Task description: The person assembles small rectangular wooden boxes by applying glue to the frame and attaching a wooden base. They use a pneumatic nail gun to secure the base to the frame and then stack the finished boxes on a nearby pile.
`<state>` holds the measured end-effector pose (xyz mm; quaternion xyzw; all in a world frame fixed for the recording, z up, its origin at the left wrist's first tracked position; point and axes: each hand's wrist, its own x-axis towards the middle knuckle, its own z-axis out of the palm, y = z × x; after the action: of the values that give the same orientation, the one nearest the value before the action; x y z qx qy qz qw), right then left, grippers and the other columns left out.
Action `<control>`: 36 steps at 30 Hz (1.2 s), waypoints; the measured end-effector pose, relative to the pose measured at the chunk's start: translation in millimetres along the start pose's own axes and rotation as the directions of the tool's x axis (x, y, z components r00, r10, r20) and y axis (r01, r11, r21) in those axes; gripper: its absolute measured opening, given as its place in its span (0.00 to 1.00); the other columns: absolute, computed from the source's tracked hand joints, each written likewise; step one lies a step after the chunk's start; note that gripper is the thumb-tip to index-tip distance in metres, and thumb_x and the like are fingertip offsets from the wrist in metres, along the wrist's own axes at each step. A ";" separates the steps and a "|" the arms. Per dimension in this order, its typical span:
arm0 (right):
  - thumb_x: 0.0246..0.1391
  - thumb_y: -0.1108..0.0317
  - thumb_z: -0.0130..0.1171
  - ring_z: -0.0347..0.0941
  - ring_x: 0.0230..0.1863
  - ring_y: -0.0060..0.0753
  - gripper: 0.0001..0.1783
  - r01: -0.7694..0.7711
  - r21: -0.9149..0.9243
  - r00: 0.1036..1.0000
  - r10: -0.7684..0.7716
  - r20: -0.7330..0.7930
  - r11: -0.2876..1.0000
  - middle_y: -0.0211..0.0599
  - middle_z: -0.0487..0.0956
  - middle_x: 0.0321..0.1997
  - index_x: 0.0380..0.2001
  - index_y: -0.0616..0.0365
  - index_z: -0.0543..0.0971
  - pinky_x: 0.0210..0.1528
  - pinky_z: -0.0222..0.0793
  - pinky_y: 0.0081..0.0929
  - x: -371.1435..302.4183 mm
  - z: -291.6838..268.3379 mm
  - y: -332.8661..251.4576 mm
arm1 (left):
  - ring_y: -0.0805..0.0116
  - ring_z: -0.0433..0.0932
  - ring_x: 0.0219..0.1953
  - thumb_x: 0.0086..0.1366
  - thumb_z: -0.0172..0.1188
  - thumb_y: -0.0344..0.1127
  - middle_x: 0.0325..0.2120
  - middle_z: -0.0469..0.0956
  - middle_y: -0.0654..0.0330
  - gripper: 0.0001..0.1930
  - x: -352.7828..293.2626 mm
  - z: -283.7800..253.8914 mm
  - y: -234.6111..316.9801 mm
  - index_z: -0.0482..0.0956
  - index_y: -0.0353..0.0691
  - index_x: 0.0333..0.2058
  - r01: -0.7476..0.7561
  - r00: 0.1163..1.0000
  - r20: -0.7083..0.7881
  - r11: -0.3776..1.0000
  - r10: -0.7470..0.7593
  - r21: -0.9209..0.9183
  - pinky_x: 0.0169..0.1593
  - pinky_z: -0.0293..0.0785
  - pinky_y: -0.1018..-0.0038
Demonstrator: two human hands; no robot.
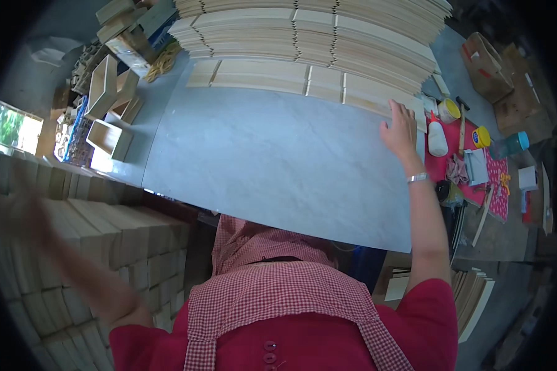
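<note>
My right hand (401, 130) rests at the right end of a pale wooden strip with cross grooves (325, 81), thumb apart from the outstretched fingers. That strip lies flat on the grey marbled tabletop (278, 148). Just behind it rise several layers of similar grooved wooden strips (247, 38), their edges forming zigzag notches. My left hand (21, 213) is reaching out at the far left, smeared by motion, so its fingers cannot be made out. It is nearest to a large stack of pale wooden pieces (105, 229) beside the table.
Small open wooden boxes (108, 139) sit at the table's left. To the right are a white glue bottle (437, 137), a hammer (462, 123), a yellow-lidded jar (481, 136) and a cloth (457, 169) on red covering. Cardboard boxes (487, 68) stand farther right.
</note>
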<state>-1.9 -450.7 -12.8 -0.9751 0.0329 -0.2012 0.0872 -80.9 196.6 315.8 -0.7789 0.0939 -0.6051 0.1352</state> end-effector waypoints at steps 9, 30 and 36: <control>0.40 0.68 0.68 0.71 0.58 0.56 0.24 0.149 -0.120 0.851 -0.065 0.522 0.982 0.46 0.75 0.51 0.43 0.54 0.73 0.57 0.71 0.50 25.8 -19.9 6.2 | 0.47 0.64 0.69 0.57 0.66 0.30 0.67 0.65 0.49 0.31 -122.5 192.1 211.3 0.74 0.40 0.62 0.373 0.705 0.680 0.709 0.204 -0.599 0.68 0.64 0.55; 0.52 0.67 0.68 0.78 0.41 0.59 0.12 0.131 -0.157 0.939 -0.072 0.335 0.979 0.44 0.80 0.35 0.37 0.57 0.77 0.41 0.75 0.51 -14.8 -107.9 -5.2 | 0.51 0.77 0.55 0.61 0.59 0.28 0.44 0.84 0.56 0.14 -155.4 309.1 181.9 0.85 0.47 0.44 0.066 0.173 0.837 0.842 0.520 -0.536 0.58 0.71 0.52; 0.55 0.67 0.62 0.80 0.33 0.62 0.12 -0.120 -0.071 0.957 0.135 0.257 0.990 0.53 0.82 0.31 0.43 0.56 0.78 0.37 0.75 0.54 -79.3 -83.3 -46.5 | 0.48 0.80 0.52 0.61 0.56 0.29 0.40 0.85 0.51 0.13 -166.5 239.1 232.5 0.85 0.44 0.42 0.146 0.115 0.801 0.788 0.587 -0.598 0.54 0.76 0.52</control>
<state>-106.4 -410.2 40.4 -0.9910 0.0894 -0.0639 0.0768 113.0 51.5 32.4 -0.9521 0.2737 0.1334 0.0297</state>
